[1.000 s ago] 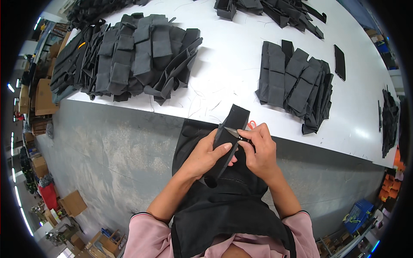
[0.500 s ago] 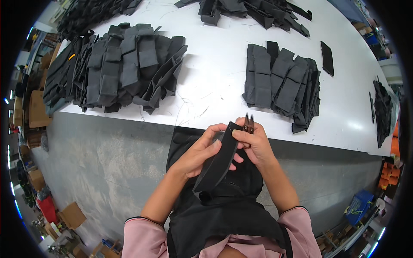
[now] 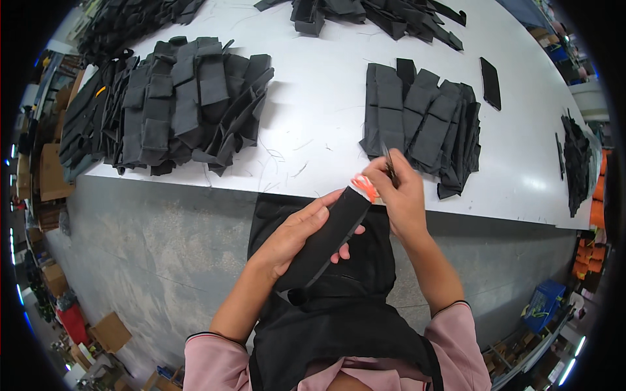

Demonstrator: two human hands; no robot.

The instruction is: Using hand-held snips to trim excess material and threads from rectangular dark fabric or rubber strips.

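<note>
A long black fabric piece (image 3: 326, 240) lies slantwise in front of me, over my apron. My left hand (image 3: 292, 238) is closed around it, thumb on top and fingertips showing past its right edge. At its upper end sits a small orange-and-white bit (image 3: 365, 188), too blurred to name. Beside that end, my right hand (image 3: 407, 195) is closed on small metal thread snips (image 3: 390, 167), whose tips point up and away. The right fingertips are close to the orange-and-white bit; whether they pinch it is hard to tell.
On the white table (image 3: 313, 124) lie a large heap of dark fabric pieces (image 3: 182, 98) at left and a smaller stack (image 3: 417, 117) at right. A black phone (image 3: 490, 83) lies beyond the stack. A dark bundle (image 3: 576, 166) rests at the far right.
My right hand has moved slightly right and up from the fabric, turning the snips. The orange-and-white bit now shows at the fabric's upper end. My left hand keeps its hold.
</note>
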